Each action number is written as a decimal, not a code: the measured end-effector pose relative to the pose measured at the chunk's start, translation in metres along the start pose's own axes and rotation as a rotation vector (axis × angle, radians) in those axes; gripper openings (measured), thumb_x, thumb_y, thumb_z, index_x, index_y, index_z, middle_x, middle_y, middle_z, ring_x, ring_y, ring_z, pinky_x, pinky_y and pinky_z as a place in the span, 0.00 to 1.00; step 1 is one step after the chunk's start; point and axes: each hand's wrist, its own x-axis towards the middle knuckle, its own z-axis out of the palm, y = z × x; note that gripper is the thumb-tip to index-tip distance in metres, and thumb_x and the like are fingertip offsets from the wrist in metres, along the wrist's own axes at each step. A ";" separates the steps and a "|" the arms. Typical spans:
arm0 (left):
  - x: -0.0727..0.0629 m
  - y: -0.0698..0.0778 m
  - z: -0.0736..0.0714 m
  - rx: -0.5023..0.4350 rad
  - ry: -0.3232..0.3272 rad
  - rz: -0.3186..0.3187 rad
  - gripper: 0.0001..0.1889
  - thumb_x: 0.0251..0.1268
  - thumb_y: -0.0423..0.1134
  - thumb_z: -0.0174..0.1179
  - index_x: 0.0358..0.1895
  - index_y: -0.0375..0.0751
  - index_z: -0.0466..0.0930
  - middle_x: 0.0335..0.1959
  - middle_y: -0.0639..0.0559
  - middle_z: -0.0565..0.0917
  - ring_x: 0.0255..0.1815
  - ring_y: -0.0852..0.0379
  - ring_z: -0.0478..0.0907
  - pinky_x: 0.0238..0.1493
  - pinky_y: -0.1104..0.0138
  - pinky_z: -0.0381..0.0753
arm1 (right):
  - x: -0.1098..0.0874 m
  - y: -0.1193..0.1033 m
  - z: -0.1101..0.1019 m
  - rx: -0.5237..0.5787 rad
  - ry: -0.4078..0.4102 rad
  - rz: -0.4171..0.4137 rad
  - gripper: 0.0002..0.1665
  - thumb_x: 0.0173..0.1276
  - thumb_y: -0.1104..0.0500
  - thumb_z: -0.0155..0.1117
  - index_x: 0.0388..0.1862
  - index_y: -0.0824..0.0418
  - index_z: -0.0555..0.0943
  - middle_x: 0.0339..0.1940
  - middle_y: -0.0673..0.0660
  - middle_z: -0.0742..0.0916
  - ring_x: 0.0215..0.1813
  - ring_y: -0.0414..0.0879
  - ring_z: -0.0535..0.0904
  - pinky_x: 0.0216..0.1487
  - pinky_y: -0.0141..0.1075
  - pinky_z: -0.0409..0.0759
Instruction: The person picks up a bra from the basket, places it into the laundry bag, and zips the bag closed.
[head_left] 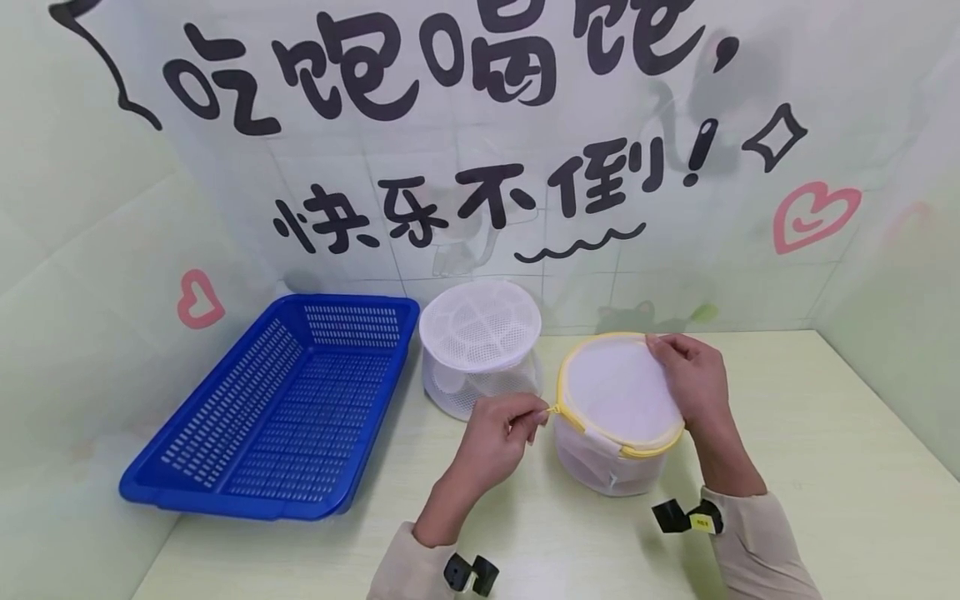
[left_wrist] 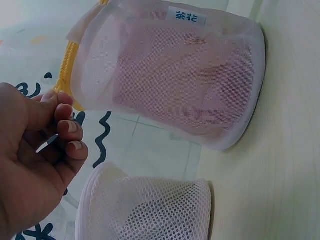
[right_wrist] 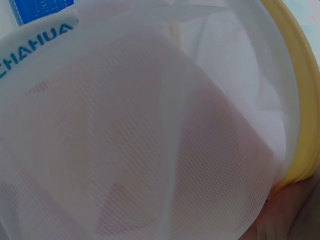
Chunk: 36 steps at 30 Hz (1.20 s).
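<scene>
A round white mesh laundry bag (head_left: 611,467) with a yellow zipper (head_left: 651,451) around its top stands on the table. At the bag's left side, my left hand (head_left: 495,442) pinches the small yellow zipper pull between thumb and forefinger. My right hand (head_left: 697,379) grips the bag's rim at the far right, thumb on top. In the left wrist view, something pinkish shows through the mesh wall (left_wrist: 185,85). Close up in the right wrist view are the yellow zipper edge (right_wrist: 300,100) and part of the right hand (right_wrist: 285,215) under it.
A second white mesh laundry bag (head_left: 480,321), with coarser netting, stands behind my left hand. Farther left lies a blue perforated plastic basket (head_left: 382,408). A printed sheet with black lettering (head_left: 487,196) covers the wall behind the pale table (head_left: 810,467).
</scene>
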 end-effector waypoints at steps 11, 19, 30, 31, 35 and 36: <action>0.000 0.000 0.002 -0.015 0.013 0.038 0.08 0.60 0.24 0.60 0.26 0.39 0.79 0.16 0.57 0.72 0.17 0.67 0.66 0.20 0.75 0.68 | 0.000 0.001 0.002 -0.016 0.028 0.028 0.26 0.69 0.44 0.59 0.47 0.67 0.82 0.31 0.49 0.83 0.28 0.39 0.78 0.28 0.32 0.79; 0.000 0.001 0.002 -0.015 0.003 0.035 0.09 0.61 0.24 0.59 0.26 0.40 0.79 0.15 0.57 0.71 0.17 0.67 0.66 0.21 0.75 0.68 | -0.002 -0.002 0.002 -0.008 0.041 0.044 0.25 0.69 0.44 0.59 0.47 0.66 0.82 0.32 0.49 0.83 0.28 0.39 0.78 0.28 0.31 0.78; 0.000 0.001 0.004 -0.015 -0.019 0.065 0.06 0.61 0.25 0.60 0.27 0.36 0.81 0.16 0.57 0.70 0.18 0.67 0.65 0.22 0.75 0.68 | -0.001 -0.002 0.004 0.012 0.094 0.067 0.23 0.69 0.47 0.60 0.47 0.65 0.83 0.34 0.42 0.84 0.31 0.37 0.78 0.30 0.29 0.77; 0.000 0.001 0.004 -0.013 -0.021 0.059 0.07 0.61 0.25 0.59 0.27 0.36 0.81 0.16 0.57 0.70 0.18 0.67 0.65 0.22 0.75 0.67 | 0.000 -0.001 0.004 0.013 0.096 0.068 0.23 0.69 0.47 0.60 0.47 0.66 0.83 0.34 0.41 0.84 0.30 0.37 0.78 0.30 0.28 0.77; 0.000 0.001 0.003 -0.007 -0.021 0.045 0.07 0.62 0.24 0.59 0.27 0.36 0.81 0.16 0.58 0.70 0.17 0.67 0.64 0.21 0.75 0.67 | 0.000 -0.001 0.005 0.011 0.105 0.070 0.22 0.69 0.47 0.60 0.47 0.65 0.83 0.32 0.42 0.83 0.30 0.37 0.78 0.29 0.28 0.77; 0.000 0.001 0.003 -0.006 -0.021 0.045 0.07 0.62 0.24 0.59 0.27 0.36 0.81 0.16 0.58 0.70 0.17 0.67 0.64 0.21 0.75 0.67 | 0.000 0.000 0.006 0.014 0.108 0.069 0.22 0.68 0.47 0.60 0.46 0.65 0.83 0.32 0.43 0.83 0.30 0.37 0.78 0.29 0.29 0.77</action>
